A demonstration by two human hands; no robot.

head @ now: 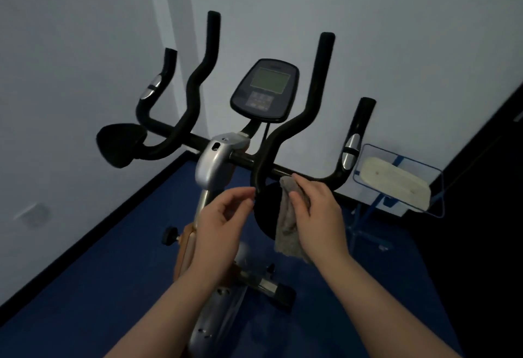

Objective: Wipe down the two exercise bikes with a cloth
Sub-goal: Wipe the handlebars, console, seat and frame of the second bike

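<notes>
An exercise bike stands in front of me with a silver frame (210,165), black handlebars (294,120) and a dark console (264,88). My right hand (317,213) grips a grey cloth (288,224) and holds it against the right elbow pad (264,210), just below the handlebar's crossbar. The cloth's loose end hangs down. My left hand (219,219) hovers beside that pad with fingers loosely curled, holding nothing. Only one bike is in view.
A white wall rises close behind the bike. The floor (113,272) is blue with a dark skirting line. A blue-framed stand with a pale pad (396,185) sits at the right by the wall. A dark panel borders the far right.
</notes>
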